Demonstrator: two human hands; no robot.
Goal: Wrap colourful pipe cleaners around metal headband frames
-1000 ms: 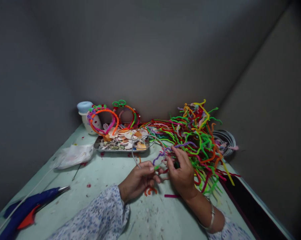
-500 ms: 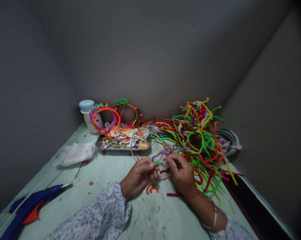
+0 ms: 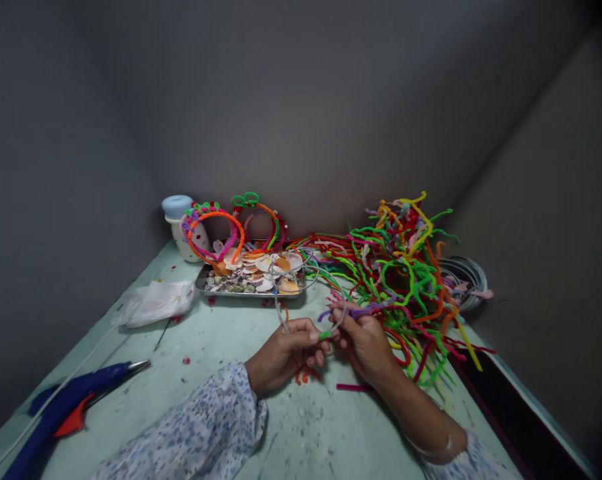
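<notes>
A thin grey wire loop [image 3: 277,303] stands up over the table between my hands, with a short green pipe-cleaner piece [image 3: 325,335] wrapped around its lower part. My left hand [image 3: 288,350] pinches the wire at the green piece between thumb and fingers. Close against it, my right hand [image 3: 363,343] has its fingers closed around the wire at the right of the green piece; the fingertips partly hide the grip. A purple pipe cleaner [image 3: 365,311] runs just behind my right fingers. Small orange pipe-cleaner pieces [image 3: 305,378] lie below my left hand, and a magenta piece [image 3: 353,387] lies near my right wrist.
A metal tray [image 3: 251,295] of shells sits at the back, with pipe-cleaner headbands [image 3: 215,215] and a lidded jar [image 3: 178,207] beside it. A tangled pipe-cleaner heap [image 3: 405,287] and wire coil [image 3: 481,277] lie right. A blue glue gun [image 3: 75,393] and plastic bag [image 3: 161,301] lie left.
My right hand has come in to meet the left at the green piece. The view has shifted slightly, so things appear a little further right.
</notes>
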